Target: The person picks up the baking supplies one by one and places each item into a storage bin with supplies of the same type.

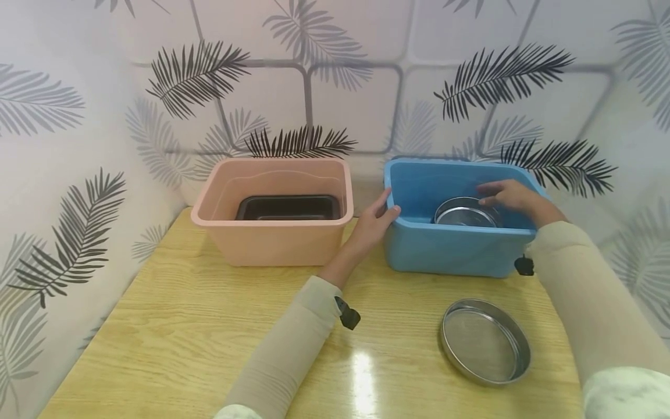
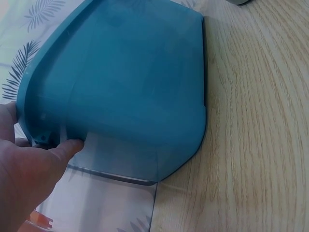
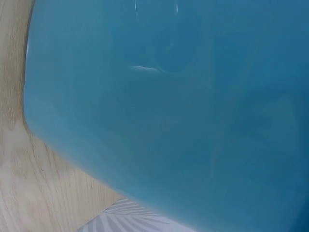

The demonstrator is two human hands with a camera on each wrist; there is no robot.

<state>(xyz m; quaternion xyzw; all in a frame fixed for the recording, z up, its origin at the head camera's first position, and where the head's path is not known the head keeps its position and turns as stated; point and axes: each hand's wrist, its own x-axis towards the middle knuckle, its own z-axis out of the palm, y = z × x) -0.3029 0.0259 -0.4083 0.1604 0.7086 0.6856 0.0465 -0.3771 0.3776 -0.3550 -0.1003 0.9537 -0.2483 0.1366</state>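
My left hand [image 1: 370,226] grips the left rim of a blue plastic bin [image 1: 445,250], thumb outside below the rim; in the left wrist view the hand [image 2: 31,169] holds the bin's edge. The right hand [image 1: 506,196] is inside the bin, its fingers spread apart above a shallow round metal pan [image 1: 463,216]. Whether they touch that pan I cannot tell. A second round metal pan [image 1: 481,344] lies on the table in front of the bin; its base could be solid or mesh. Only the bin's blue outer wall [image 3: 145,106] fills the right wrist view.
A pink bin [image 1: 277,244] stands at the back left with a black rectangular pan [image 1: 288,205] inside. Both bins stand on the wood-grain table [image 1: 199,326], close to the leaf-patterned wall [image 1: 361,105].
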